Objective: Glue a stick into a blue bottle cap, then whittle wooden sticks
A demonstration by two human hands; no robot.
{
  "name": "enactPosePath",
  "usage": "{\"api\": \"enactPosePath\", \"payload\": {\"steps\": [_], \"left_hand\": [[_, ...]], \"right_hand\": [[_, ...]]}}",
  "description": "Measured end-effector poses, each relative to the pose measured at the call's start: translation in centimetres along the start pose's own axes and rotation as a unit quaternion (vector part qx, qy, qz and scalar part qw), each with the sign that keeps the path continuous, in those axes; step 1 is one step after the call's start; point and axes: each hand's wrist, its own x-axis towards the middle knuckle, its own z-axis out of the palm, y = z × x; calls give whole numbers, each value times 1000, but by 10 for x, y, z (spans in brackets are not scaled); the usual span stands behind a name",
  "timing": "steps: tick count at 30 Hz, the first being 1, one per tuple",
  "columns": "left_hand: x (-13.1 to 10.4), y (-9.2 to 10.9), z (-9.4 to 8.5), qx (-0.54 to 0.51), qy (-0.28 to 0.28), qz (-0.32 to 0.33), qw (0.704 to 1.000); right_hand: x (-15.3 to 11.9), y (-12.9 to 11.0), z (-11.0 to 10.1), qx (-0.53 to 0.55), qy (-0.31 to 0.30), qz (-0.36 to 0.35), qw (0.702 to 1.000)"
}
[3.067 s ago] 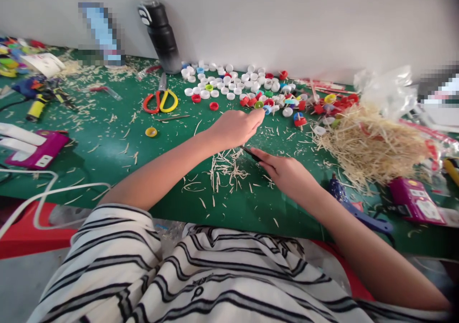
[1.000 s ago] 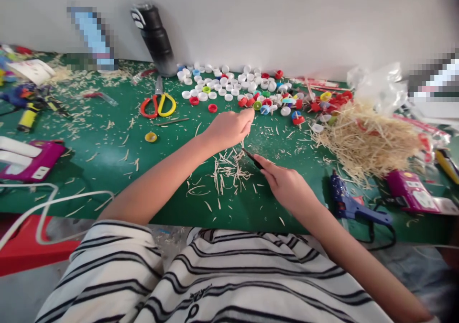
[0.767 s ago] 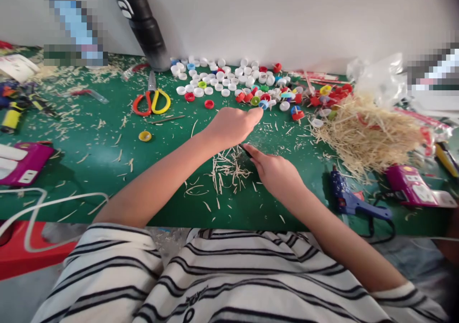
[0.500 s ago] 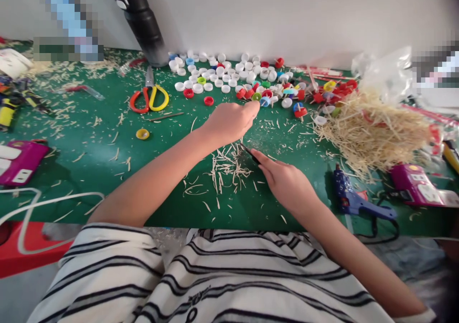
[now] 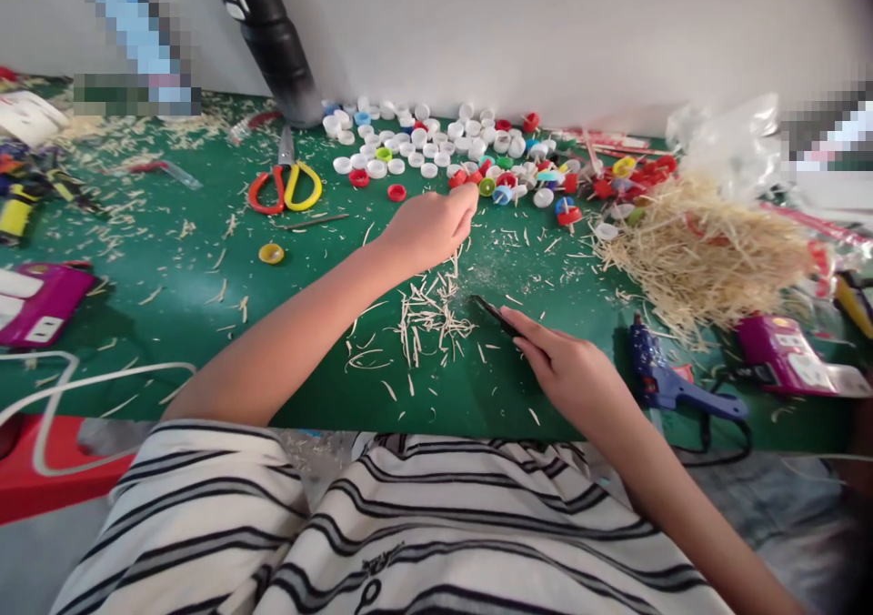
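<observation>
My left hand is closed in a fist just in front of the bottle caps, its fingers curled under; whatever it holds is hidden. My right hand, lower and to the right, grips a slim dark knife-like tool whose tip points up and left. Between and below the hands lies a small heap of thin pale wood shavings on the green tabletop. The tool's tip is apart from my left hand, beside the shavings.
Scissors, a yellow cap and a black bottle stand or lie to the left. On the right are a straw-like pile of sticks, a blue glue gun and a purple power strip. Caps with sticks lie behind.
My right hand has drawn the tool back to the right and down, away from my left hand. My left hand has shifted slightly left, still closed.
</observation>
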Motion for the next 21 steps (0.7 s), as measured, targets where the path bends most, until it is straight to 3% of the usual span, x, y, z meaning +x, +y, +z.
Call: {"api": "enactPosePath", "payload": {"steps": [6, 11, 21], "left_hand": [[-5, -4, -1, -9, 11, -36, 999], [-4, -7, 1, 2, 24, -18, 1000], [-3, -9, 3, -13, 25, -45, 999]], "right_hand": [[16, -21, -10, -53, 28, -7, 998], [45, -40, -14, -133, -37, 23, 990], [16, -14, -5, -70, 0, 13, 998]]}}
